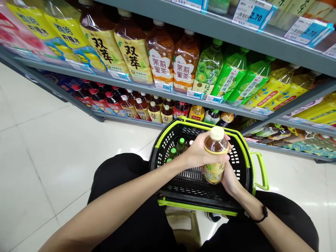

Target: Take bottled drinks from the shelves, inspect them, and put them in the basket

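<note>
My left hand (pixel 198 151) is wrapped round the upper part of a tea bottle (pixel 214 171) with a cream cap, brown tea and a yellow label. My right hand (pixel 229 178) grips the same bottle from behind and its right side, its fingers partly hidden. The bottle is held nearly upright over a black shopping basket (pixel 195 196) with lime-green trim. Inside the basket, at its left, stand several small bottles with green caps (pixel 173 152) and one with a white cap (pixel 191 142); my left forearm covers part of them.
Beyond the basket rises a grey shelf (pixel 147 89) lined with large drink bottles (pixel 160 56). Smaller bottles (pixel 131 106) fill the bottom level. The basket's green handle (pixel 261 171) juts out right. Between my legs is a beige stool (pixel 183 224) on the tiled floor (pixel 31 147).
</note>
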The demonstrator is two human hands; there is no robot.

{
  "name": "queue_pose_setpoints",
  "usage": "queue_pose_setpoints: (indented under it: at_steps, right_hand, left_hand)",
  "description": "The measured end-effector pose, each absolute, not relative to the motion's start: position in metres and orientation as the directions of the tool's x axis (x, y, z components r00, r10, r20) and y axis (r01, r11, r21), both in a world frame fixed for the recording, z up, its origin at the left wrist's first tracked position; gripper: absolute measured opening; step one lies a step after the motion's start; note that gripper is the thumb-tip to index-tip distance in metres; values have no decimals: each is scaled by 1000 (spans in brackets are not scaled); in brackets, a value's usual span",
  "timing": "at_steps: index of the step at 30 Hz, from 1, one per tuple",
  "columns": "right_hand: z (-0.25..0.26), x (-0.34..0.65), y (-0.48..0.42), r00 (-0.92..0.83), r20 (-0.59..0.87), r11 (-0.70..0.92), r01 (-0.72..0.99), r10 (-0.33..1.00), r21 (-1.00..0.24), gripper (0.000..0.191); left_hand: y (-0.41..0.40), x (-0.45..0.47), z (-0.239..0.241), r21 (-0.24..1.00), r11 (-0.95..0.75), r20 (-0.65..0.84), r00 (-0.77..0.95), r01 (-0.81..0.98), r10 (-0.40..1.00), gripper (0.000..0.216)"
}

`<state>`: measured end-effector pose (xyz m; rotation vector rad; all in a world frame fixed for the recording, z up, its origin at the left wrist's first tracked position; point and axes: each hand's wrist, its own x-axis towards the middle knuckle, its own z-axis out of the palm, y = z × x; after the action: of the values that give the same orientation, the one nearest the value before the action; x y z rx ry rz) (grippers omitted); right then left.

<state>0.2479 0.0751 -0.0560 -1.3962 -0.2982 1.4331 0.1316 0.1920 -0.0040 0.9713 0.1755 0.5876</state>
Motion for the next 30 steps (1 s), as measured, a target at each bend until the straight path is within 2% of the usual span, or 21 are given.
queue_pose_setpoints:
  at_steps: [4, 6, 10, 16, 30]
  right_hand:
    - [-50, 239, 69, -108, -659, -602, -535, 745, -593, 67]
    - [-49, 236, 66, -210, -665, -663, -501, 717, -556, 75]
    - [-56, 233, 65, -145, -670, -652, -452, 728, -609, 84]
    - [-61, 233, 64, 14, -648, -577, -441, 761, -687, 84]
    - [-67, 234, 62, -53, -617, -564, -473, 785, -677, 78]
  left_hand:
    - [190, 133, -10, 739, 554, -1, 821, -384, 571, 45]
    - [187, 134, -12, 718, 574, -38, 802, -393, 597, 44]
    - [183, 136, -15, 737, 554, -55, 783, -387, 620, 44]
    - [181, 139, -17, 743, 556, -45, 801, -373, 597, 38]
    - [179, 139, -16, 768, 534, -68, 784, -353, 617, 37]
